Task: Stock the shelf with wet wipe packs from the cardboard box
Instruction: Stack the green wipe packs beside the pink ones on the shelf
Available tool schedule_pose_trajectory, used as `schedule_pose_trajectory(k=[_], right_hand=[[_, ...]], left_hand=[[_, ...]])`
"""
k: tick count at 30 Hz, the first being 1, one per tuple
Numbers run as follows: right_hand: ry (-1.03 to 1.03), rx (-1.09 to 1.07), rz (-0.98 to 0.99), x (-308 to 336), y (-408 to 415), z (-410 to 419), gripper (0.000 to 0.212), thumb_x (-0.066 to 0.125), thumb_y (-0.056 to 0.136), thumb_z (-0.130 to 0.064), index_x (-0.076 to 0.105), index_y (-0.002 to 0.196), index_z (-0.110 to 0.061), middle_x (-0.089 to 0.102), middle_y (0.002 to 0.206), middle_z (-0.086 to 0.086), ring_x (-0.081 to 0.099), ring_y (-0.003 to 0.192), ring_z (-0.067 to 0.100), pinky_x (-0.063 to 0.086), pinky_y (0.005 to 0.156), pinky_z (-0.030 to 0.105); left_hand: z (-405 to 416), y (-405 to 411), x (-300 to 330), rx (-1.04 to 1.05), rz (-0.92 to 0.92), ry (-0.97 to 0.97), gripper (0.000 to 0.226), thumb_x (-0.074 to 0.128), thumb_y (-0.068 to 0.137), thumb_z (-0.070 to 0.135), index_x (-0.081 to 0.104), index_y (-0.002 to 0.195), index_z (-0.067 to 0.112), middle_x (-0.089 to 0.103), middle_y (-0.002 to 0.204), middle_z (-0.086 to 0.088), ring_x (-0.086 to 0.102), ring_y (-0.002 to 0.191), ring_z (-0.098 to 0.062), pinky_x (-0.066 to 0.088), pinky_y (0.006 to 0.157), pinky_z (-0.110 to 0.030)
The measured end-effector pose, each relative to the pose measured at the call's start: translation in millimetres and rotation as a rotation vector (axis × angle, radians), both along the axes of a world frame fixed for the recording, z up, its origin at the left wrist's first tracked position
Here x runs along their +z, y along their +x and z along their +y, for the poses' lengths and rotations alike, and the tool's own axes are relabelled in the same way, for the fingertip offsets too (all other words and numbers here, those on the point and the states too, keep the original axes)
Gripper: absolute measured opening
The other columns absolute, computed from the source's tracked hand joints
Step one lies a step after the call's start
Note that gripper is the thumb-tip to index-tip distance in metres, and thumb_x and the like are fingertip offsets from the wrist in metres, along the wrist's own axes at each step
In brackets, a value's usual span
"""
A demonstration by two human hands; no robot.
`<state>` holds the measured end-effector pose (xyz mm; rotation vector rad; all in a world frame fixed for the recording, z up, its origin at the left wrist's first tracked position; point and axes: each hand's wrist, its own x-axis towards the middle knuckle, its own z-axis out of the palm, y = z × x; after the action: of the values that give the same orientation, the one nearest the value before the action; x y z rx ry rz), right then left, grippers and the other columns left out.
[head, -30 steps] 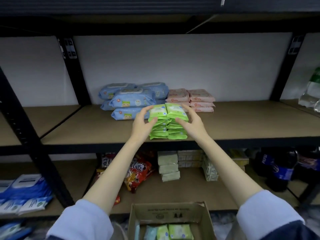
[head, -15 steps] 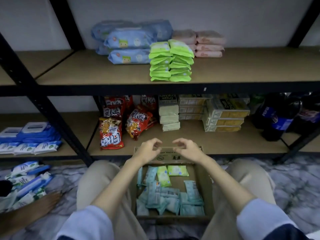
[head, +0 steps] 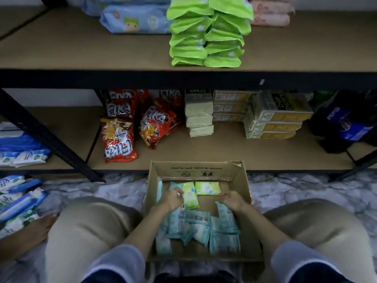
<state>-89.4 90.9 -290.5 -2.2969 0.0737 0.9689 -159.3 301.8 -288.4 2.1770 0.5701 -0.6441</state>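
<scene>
Reaching into the cardboard box (head: 242,180), the left hand (head: 171,199) curls over a green pack (head: 189,195); whether it grips it, I cannot tell. The right hand (head: 231,200) hangs loosely curled, holding nothing. Box print reads "STORE IN COOL DRY PLACE"; far-left snack bags (head: 119,139) say "FIKA".

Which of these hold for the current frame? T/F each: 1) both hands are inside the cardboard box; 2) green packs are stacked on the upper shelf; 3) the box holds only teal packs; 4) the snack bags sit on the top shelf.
1) Both hands are in the cardboard box: true; left hand, right hand.
2) True: the green stacks stand on the upper shelf.
3) False: two light green packs lie at its far end beside the teal packs.
4) False: the red snack bags sit on the lower shelf.
</scene>
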Motion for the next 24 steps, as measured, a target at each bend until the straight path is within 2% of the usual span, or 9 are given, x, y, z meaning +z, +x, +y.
schedule_pose_trajectory(k=[2, 4, 6, 9, 12, 17, 21, 24], right_hand=[[-0.021, -0.008, 0.019, -23.8, 8.8, 3.5, 0.022, 0.046, 0.093, -0.007, 0.060, 0.110, -0.001, 0.055, 0.103, 0.009, 0.055, 0.107, 0.029, 0.043, 0.076, 0.024], [-0.057, 0.026, 0.053, -40.0, 15.9, 8.8, 0.028, 0.046, 0.094, -0.006, 0.055, 0.120, 0.000, 0.058, 0.116, 0.014, 0.052, 0.118, 0.031, 0.041, 0.088, 0.026], [-0.081, 0.020, 0.065, -56.2, 22.9, 11.7, 0.033, 0.049, 0.092, -0.007, 0.053, 0.124, -0.006, 0.056, 0.127, 0.013, 0.053, 0.117, 0.028, 0.043, 0.095, 0.029], [-0.121, 0.090, 0.029, -81.7, 35.6, 17.3, 0.035, 0.052, 0.088, -0.010, 0.053, 0.123, -0.014, 0.056, 0.126, 0.012, 0.055, 0.113, 0.027, 0.048, 0.095, 0.035], [-0.166, 0.206, -0.031, -102.0, 54.0, 24.9, 0.041, 0.052, 0.088, -0.014, 0.049, 0.128, -0.024, 0.056, 0.126, 0.009, 0.055, 0.112, 0.025, 0.048, 0.092, 0.032], [-0.242, 0.370, -0.087, -139.5, 78.1, 30.1, 0.046, 0.050, 0.091, -0.023, 0.039, 0.136, -0.028, 0.041, 0.143, 0.005, 0.043, 0.128, 0.024, 0.037, 0.101, 0.030], [-0.251, 0.429, -0.200, -157.3, 87.2, 36.3, 0.055, 0.048, 0.090, -0.024, 0.031, 0.142, -0.029, 0.032, 0.147, 0.001, 0.028, 0.137, 0.020, 0.023, 0.110, 0.034], [-0.242, 0.493, -0.234, -167.6, 88.3, 36.5, 0.055, 0.046, 0.091, -0.021, 0.029, 0.143, -0.030, 0.031, 0.145, 0.003, 0.027, 0.135, 0.021, 0.025, 0.108, 0.033]], left_hand=[[-1.0, 9.1, -20.3, -0.005, 0.029, -0.010, 0.029, 0.047, 0.092, 0.015, 0.053, 0.120, 0.010, 0.061, 0.119, -0.015, 0.059, 0.103, -0.028, 0.045, 0.077, -0.025], [-2.3, 20.0, -39.6, -0.015, 0.057, -0.018, 0.031, 0.047, 0.092, 0.015, 0.052, 0.122, 0.009, 0.060, 0.123, -0.014, 0.058, 0.108, -0.028, 0.046, 0.083, -0.028], [-1.3, 31.9, -58.3, -0.016, 0.069, 0.010, 0.031, 0.048, 0.091, 0.015, 0.052, 0.122, 0.010, 0.061, 0.121, -0.015, 0.058, 0.107, -0.028, 0.047, 0.085, -0.030], [0.0, 50.6, -84.8, -0.004, 0.070, 0.051, 0.033, 0.049, 0.089, 0.013, 0.052, 0.121, 0.015, 0.061, 0.118, -0.015, 0.059, 0.103, -0.029, 0.050, 0.087, -0.036], [-3.8, 67.3, -108.2, -0.052, 0.085, 0.067, 0.039, 0.047, 0.090, 0.010, 0.047, 0.128, 0.016, 0.055, 0.121, -0.015, 0.057, 0.104, -0.030, 0.047, 0.084, -0.031], [-6.1, 76.7, -148.8, -0.035, 0.126, 0.058, 0.045, 0.047, 0.089, 0.005, 0.043, 0.133, 0.014, 0.047, 0.125, -0.020, 0.055, 0.105, -0.037, 0.047, 0.086, -0.036], [-8.2, 82.9, -166.3, 0.063, 0.135, 0.125, 0.050, 0.048, 0.090, 0.010, 0.038, 0.139, 0.019, 0.051, 0.123, -0.019, 0.053, 0.110, -0.033, 0.045, 0.087, -0.036], [-14.2, 87.8, -173.4, 0.118, 0.124, 0.128, 0.053, 0.055, 0.089, 0.014, 0.039, 0.139, 0.022, 0.050, 0.131, -0.018, 0.054, 0.112, -0.030, 0.045, 0.092, -0.035]])
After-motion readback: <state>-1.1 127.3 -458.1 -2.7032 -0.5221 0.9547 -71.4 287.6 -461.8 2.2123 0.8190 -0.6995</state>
